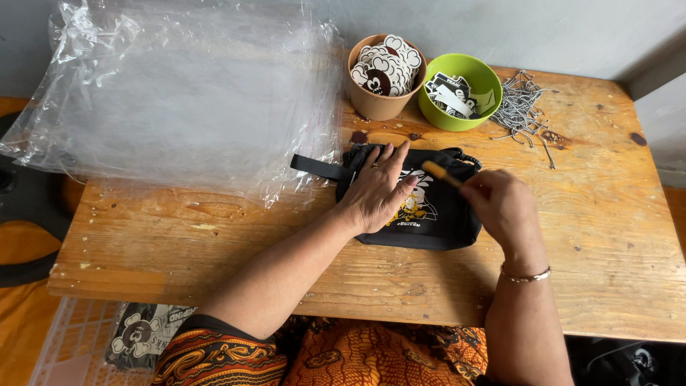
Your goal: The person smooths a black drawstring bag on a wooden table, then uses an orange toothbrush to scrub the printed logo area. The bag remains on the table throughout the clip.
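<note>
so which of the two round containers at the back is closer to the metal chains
The green bowl; it sits right beside the chains, while the brown cup stands further left.

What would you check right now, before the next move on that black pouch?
1. Black pouch lies flat on the wooden table: ok.
2. Left hand presses the pouch down: ok.
3. Right hand has a grip on the small orange-handled tool: ok.
4. Tool tip touching the fabric: cannot tell, blurred.
5. Brown cup and green bowl stand apart from the hands: ok.
6. Clear plastic bags overlap the pouch strap: not ok.
</note>
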